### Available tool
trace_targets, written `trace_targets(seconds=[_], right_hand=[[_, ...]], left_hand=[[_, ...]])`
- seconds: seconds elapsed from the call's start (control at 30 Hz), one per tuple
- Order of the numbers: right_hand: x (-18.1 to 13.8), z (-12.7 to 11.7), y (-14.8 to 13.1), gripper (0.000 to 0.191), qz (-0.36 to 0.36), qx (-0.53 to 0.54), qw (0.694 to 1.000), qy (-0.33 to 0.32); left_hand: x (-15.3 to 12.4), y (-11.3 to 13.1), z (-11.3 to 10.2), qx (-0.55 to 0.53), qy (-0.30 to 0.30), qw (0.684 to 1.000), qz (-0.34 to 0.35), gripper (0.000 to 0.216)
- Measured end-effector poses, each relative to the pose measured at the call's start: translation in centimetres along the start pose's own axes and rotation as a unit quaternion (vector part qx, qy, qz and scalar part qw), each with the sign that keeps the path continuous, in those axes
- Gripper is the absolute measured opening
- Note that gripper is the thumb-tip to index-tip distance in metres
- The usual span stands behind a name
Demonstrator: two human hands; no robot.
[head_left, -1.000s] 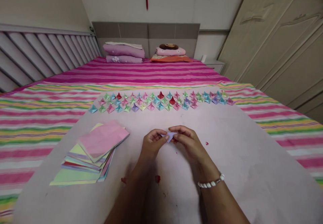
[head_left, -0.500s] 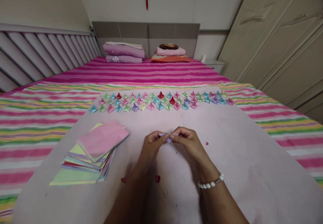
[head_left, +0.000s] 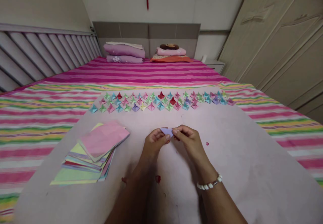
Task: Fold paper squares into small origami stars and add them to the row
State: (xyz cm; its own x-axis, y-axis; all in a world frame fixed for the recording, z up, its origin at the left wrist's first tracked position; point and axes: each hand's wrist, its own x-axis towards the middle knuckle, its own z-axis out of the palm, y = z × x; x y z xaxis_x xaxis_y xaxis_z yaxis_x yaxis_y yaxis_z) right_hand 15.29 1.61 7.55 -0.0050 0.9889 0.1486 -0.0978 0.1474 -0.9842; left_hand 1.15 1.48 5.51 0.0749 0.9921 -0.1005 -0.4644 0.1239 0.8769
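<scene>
A small piece of folded lilac paper [head_left: 166, 132] is held up between my two hands over the pale tabletop [head_left: 227, 170]. My left hand [head_left: 156, 141] pinches its left and lower side with thumb and fingers. On the right edge, the thumb and forefinger of my right hand [head_left: 187, 137] are closed on the same paper. Left of my hands lies a fanned stack of coloured paper sheets [head_left: 104, 139], a pink one on top. Several rows of small folded paper shapes [head_left: 160, 106] in many colours stand beyond my hands.
Small red scraps [head_left: 157, 179] lie near my forearms, and another red scrap [head_left: 207, 144] sits to the right. Striped bedding [head_left: 37, 119] surrounds the tabletop. Folded purple bedding [head_left: 124, 52] and a pink pile [head_left: 171, 51] rest by the headboard [head_left: 174, 32].
The lilac paper has turned so that more of its flat face shows. My right hand has shifted slightly right, and its thumb now grips the paper's right edge.
</scene>
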Motion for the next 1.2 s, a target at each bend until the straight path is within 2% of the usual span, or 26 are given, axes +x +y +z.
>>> trace_targets(seconds=[0.17,0.37,0.6,0.87,1.03,1.2], right_hand=[[-0.12,0.19,0.08,0.028,0.036,0.039,0.998,-0.044],[-0.38,0.47,-0.48,0.024,0.102,0.116,0.986,-0.065],[-0.53,0.52,-0.71,0.021,0.106,0.146,0.979,-0.089],[-0.53,0.55,-0.79,0.019,0.108,0.155,0.976,-0.106],[-0.5,0.49,-0.69,0.015,0.108,0.158,0.976,-0.104],[-0.28,0.46,-0.34,0.013,0.101,0.132,0.981,-0.101]], left_hand=[[0.09,0.28,-0.34,-0.009,0.019,1.0,0.018,0.029],[-0.16,0.59,-0.42,0.002,-0.03,1.0,0.008,0.028],[-0.28,0.74,-0.17,0.006,-0.04,0.999,0.007,0.026],[-0.05,0.19,-0.28,-0.029,-0.078,0.997,0.004,0.027],[0.0,0.14,-0.21,-0.038,-0.045,0.998,0.013,0.027],[-0.04,0.11,-0.33,0.036,-0.042,0.998,0.039,0.024]])
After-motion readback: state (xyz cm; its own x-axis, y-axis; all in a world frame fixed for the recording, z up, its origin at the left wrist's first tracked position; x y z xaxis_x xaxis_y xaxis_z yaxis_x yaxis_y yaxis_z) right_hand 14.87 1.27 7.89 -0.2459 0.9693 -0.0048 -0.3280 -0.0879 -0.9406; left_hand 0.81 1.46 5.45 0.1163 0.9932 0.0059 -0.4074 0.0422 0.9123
